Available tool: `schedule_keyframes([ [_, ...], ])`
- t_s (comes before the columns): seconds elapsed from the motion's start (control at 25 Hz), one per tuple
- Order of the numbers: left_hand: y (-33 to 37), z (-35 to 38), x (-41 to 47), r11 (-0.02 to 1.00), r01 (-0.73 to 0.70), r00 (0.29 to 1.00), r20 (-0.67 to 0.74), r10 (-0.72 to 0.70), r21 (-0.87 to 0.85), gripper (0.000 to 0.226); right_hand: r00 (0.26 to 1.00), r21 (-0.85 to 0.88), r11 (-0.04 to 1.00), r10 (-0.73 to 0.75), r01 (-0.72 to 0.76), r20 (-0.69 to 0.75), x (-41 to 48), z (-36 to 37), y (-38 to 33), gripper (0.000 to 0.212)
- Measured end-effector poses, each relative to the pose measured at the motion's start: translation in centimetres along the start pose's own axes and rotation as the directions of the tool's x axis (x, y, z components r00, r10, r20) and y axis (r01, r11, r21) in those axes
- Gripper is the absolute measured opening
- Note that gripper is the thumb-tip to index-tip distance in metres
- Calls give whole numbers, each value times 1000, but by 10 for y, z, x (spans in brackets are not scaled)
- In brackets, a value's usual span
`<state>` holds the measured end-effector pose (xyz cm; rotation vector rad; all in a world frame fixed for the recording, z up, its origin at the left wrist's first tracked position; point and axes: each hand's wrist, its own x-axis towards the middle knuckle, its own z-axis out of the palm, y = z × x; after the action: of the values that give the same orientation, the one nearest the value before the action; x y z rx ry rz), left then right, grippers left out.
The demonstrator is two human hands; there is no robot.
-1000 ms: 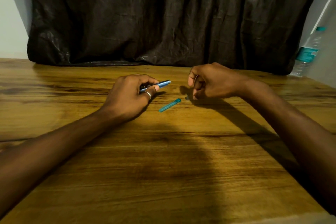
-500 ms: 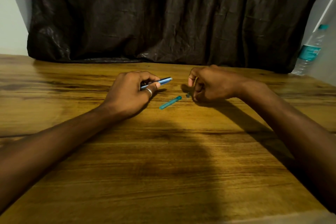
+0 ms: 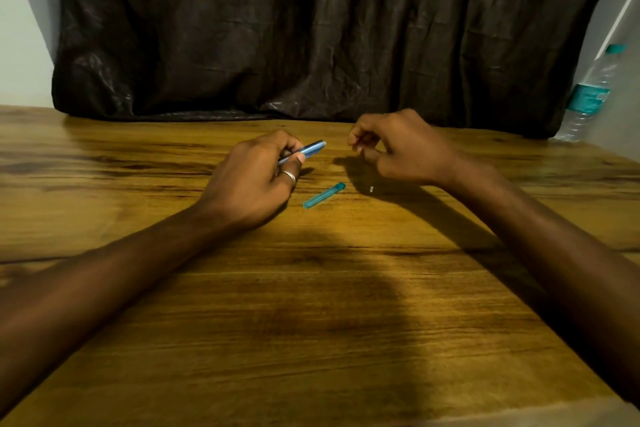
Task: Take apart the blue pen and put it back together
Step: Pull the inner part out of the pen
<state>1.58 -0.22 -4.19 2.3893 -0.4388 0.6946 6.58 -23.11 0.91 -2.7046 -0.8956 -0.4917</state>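
The blue pen barrel (image 3: pixel 304 151) is pinched in the fingers of the left hand (image 3: pixel 252 180), above the wooden table (image 3: pixel 311 322). A teal pen piece (image 3: pixel 323 195) lies on the table between the hands. The right hand (image 3: pixel 401 149) hovers near, fingers curled; whether it holds something, I cannot tell.

The right hand (image 3: pixel 401 149) is now lifted off the table (image 3: pixel 311 322), and a small pale part (image 3: pixel 371 188) is left lying beneath it.
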Motion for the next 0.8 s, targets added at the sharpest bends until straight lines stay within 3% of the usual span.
schedule_keyframes([
  [0.2, -3, -1, 2, 998, 58, 995, -79, -56, 24, 19, 962, -53, 979, -181, 195, 204, -2, 20, -14, 26],
  [0.28, -3, 0, 2, 998, 66, 996, -67, -64, 23, 19, 952, -75, 971, -207, 228, 225, -1, 26, -14, 26],
  [0.56, -3, -1, 3, 999, 50, 996, -71, -51, -8, 28, 965, -51, 980, -182, 195, 188, 1, 34, -11, 12],
  [0.8, 2, -5, 0, 999, 32, 999, -14, -32, -44, 27, 990, 50, 990, -137, 135, 38, -1, 32, -15, 8],
])
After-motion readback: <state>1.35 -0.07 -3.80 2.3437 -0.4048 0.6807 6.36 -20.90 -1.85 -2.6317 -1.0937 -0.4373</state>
